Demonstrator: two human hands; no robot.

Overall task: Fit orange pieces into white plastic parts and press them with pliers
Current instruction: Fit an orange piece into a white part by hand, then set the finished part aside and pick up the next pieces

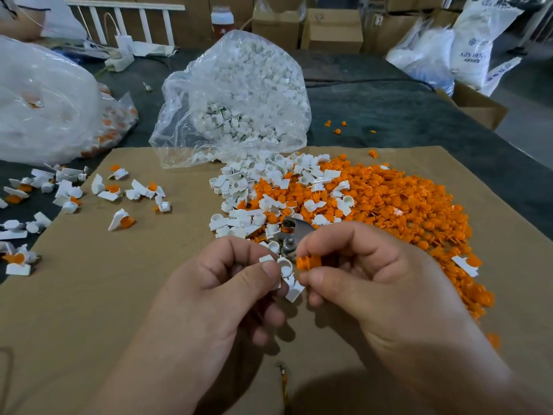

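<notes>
My left hand (227, 283) pinches a small white plastic part with a round socket (285, 266). My right hand (374, 280) pinches a ribbed orange plastic piece (309, 262) just beside that socket. Grey metal pliers (294, 232) show behind my fingers, over the brown cardboard sheet (89, 295), near the heap of loose orange pieces (389, 205).

White sack (475, 40) at far right printed "ABS RES…" in blue, remainder folded away, smaller line beneath blurred, scrawl on cardboard box (332, 28) illegible
</notes>
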